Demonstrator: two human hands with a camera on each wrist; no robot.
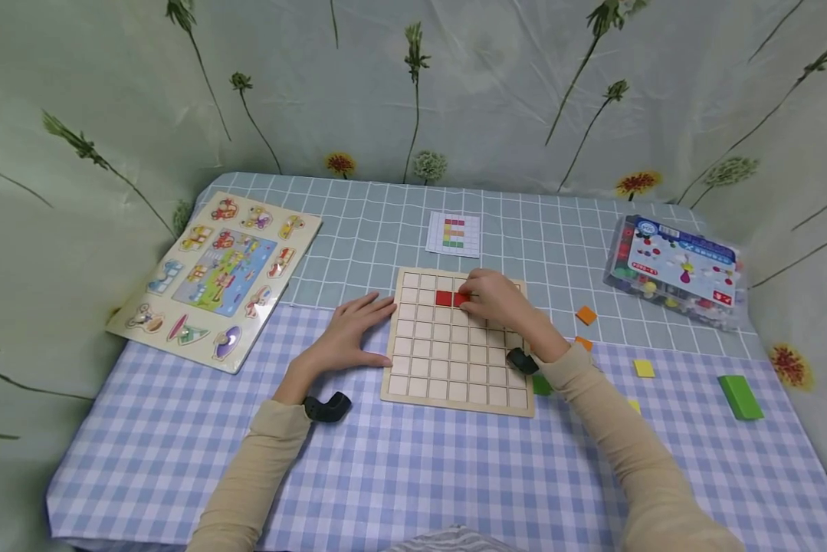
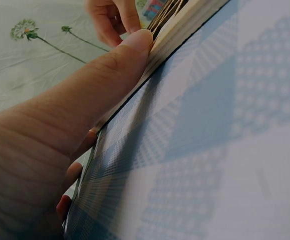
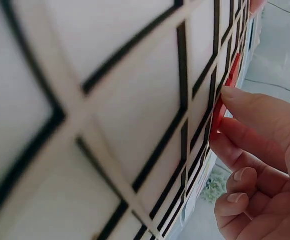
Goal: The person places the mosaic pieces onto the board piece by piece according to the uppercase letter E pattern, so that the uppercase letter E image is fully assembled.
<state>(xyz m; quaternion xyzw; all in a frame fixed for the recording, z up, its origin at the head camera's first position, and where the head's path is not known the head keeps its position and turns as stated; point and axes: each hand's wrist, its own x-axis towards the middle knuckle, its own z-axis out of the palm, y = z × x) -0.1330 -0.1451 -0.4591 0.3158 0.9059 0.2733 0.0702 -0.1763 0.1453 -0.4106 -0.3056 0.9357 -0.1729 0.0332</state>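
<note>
A wooden grid board [image 1: 430, 347] lies in the middle of the table. One red square tile [image 1: 444, 298] sits in a cell of its upper part. Directly to the right of it, my right hand [image 1: 499, 301] pinches another red square tile [image 3: 216, 118] between thumb and fingers, at the board's surface. My left hand [image 1: 344, 337] rests against the board's left edge, fingers extended and spread; in the left wrist view its thumb [image 2: 120, 62] touches the board's side. Behind the board is a pattern card [image 1: 454, 234] printed with coloured squares.
Orange tiles [image 1: 586, 315], yellow tiles [image 1: 644, 369] and a green tile [image 1: 541, 385] lie around my right forearm. A green block [image 1: 740, 397] stands further right, below a clear plastic box [image 1: 675, 268] of coloured pieces. A picture puzzle board [image 1: 213, 280] lies at the left.
</note>
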